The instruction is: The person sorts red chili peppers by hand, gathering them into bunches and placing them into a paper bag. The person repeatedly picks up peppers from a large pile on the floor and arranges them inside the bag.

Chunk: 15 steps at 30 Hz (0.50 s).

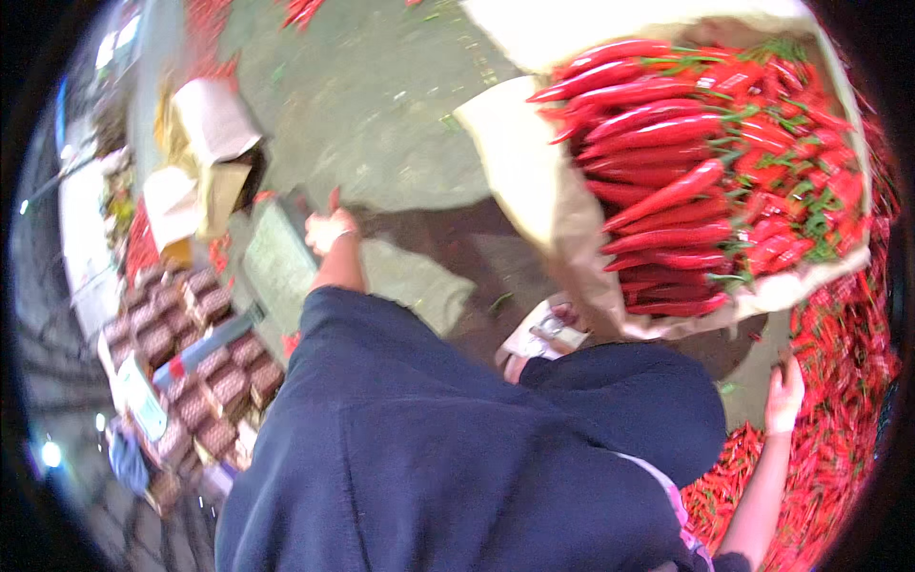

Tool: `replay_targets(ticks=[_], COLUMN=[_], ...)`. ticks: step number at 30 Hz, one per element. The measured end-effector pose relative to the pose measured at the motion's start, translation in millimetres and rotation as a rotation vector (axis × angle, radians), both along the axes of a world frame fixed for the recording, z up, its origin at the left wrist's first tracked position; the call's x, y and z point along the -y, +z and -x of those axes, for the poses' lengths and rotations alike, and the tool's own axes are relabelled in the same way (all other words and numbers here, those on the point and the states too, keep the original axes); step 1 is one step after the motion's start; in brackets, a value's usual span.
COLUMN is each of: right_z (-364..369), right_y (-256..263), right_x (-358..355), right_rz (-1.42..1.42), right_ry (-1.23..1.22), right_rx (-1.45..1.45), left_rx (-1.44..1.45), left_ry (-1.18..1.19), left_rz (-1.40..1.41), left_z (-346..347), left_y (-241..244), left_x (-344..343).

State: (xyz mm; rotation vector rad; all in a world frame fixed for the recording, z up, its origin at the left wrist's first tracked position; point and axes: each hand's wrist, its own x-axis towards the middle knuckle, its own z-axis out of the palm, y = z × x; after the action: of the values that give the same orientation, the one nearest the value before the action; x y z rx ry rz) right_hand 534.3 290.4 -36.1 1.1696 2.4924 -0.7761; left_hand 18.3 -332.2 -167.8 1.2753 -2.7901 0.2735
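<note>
My left hand (331, 232) is stretched out over the floor at the left. A red chili pepper (334, 199) seems to stick up from its fingers, though the view is blurred. At the right, my right hand (785, 395) hangs beside a large heap of red chilies (833, 357); whether its fingers grip anything is unclear. Between and beyond my hands stands a paper-lined container (593, 247). In it, long red chilies (654, 136) lie side by side in a stack, with more green-stemmed chilies (793, 164) beside them.
A pale slab-like object (279, 247) lies beside my left hand. Farther left are paper-lined packages (214, 121) and many stacked net-patterned packs (193, 357). A shoe (547, 332) shows by the container. More chilies (207, 36) lie on the concrete floor (372, 107) at the top left.
</note>
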Motion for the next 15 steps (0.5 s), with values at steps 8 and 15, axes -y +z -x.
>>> replay_targets(ticks=[8,15], right_z=[97.5,16.7], right_y=[23.3,18.4], right_x=[-80.9,-148.0], right_rz=[-0.167,-0.285], right_ry=[0.180,0.125], right_rx=[0.426,0.317], left_rx=[-0.200,-0.694], left_ry=[-0.060,-1.003], left_rz=[-0.565,-1.288], left_z=[14.8,76.1], left_y=[-94.6,185.6], left_x=[154.5,-229.8])
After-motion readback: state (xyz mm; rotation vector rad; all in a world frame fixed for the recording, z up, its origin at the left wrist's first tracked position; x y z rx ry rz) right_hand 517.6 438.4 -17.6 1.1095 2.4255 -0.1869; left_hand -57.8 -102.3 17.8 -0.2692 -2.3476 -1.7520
